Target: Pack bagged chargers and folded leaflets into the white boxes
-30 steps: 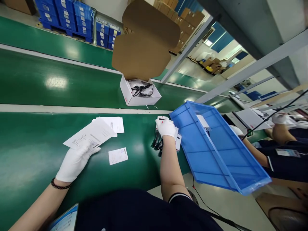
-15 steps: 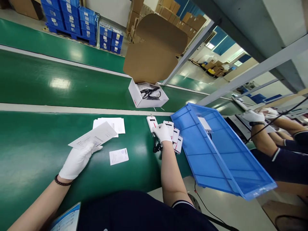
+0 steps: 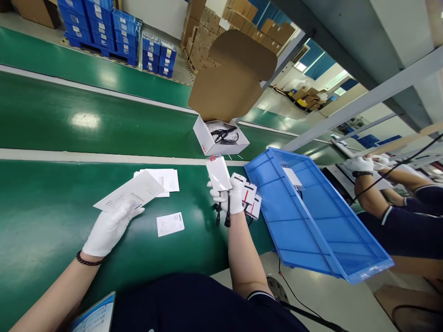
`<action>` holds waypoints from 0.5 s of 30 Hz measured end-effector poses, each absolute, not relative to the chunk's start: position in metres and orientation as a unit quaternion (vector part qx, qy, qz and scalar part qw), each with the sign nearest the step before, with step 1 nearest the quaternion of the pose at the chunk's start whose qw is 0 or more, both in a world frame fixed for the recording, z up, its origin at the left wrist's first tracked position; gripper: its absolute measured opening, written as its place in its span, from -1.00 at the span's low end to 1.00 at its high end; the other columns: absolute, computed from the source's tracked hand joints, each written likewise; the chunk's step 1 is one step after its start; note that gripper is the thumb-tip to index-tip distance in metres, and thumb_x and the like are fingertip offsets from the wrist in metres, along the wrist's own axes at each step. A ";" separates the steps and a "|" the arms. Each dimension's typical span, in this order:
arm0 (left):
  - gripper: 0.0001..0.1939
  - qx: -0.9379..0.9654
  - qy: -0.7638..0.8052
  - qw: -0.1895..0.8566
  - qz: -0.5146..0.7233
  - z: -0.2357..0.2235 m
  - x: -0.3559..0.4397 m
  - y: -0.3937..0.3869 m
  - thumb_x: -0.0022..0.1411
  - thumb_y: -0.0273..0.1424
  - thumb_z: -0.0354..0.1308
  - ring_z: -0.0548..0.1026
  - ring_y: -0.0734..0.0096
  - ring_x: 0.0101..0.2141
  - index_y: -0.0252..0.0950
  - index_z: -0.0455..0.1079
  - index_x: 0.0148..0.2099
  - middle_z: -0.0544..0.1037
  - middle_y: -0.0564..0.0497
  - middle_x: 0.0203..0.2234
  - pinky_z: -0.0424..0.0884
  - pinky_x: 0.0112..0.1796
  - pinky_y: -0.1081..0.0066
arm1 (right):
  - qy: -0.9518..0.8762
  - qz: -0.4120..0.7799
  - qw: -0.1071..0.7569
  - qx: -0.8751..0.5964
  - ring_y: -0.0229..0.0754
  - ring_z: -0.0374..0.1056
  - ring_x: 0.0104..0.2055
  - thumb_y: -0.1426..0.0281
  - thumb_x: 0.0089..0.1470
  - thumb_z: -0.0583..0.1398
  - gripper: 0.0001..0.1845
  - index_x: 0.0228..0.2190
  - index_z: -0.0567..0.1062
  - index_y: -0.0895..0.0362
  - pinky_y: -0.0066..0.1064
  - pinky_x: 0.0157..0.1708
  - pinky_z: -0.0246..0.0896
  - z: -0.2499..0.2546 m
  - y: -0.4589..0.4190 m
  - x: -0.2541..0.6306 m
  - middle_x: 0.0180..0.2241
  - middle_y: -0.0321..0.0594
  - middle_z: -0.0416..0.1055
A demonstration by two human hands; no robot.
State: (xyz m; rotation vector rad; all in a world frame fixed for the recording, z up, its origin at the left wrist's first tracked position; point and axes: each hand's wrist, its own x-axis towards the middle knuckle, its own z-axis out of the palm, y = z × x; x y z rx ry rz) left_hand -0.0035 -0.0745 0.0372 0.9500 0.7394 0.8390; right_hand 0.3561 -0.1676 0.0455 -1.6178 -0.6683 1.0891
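My left hand (image 3: 109, 229), in a white glove, grips a white printed sheet (image 3: 133, 190) above the green worktop. Beside it lie a pile of white papers (image 3: 169, 180) and a small printed card (image 3: 170, 224). In my gloved right hand (image 3: 232, 198) is a white packet (image 3: 218, 173) in clear wrapping, with short black cables (image 3: 227, 216) hanging below it. Several similar packets (image 3: 254, 206) with red and black marks lie overlapped just right of that hand. Behind stands an open white box (image 3: 224, 146) holding black cable, its brown lid raised.
A blue divided bin (image 3: 311, 216) sits tilted at the table's right edge, with a white packet (image 3: 292, 176) inside. At far right a co-worker's gloved hands (image 3: 360, 163) are busy. A metal frame post (image 3: 287, 57) rises behind the box.
My right hand has picked up one packet from the row, lifting and turning it with its cables dangling. The open box has shifted slightly right. My left hand hardly moves.
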 end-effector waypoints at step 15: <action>-0.64 0.295 0.255 0.856 0.340 0.047 0.011 -0.087 0.29 -0.30 0.19 0.14 -0.08 0.29 -0.12 0.45 0.13 0.39 -0.08 0.19 0.43 0.07 -0.06 | -0.378 0.549 0.558 -0.494 -0.41 0.01 -0.62 -0.14 -0.05 0.27 -0.26 -0.03 0.43 0.16 -0.53 -0.69 -0.04 0.063 -0.153 0.290 -0.31 -0.22 0.42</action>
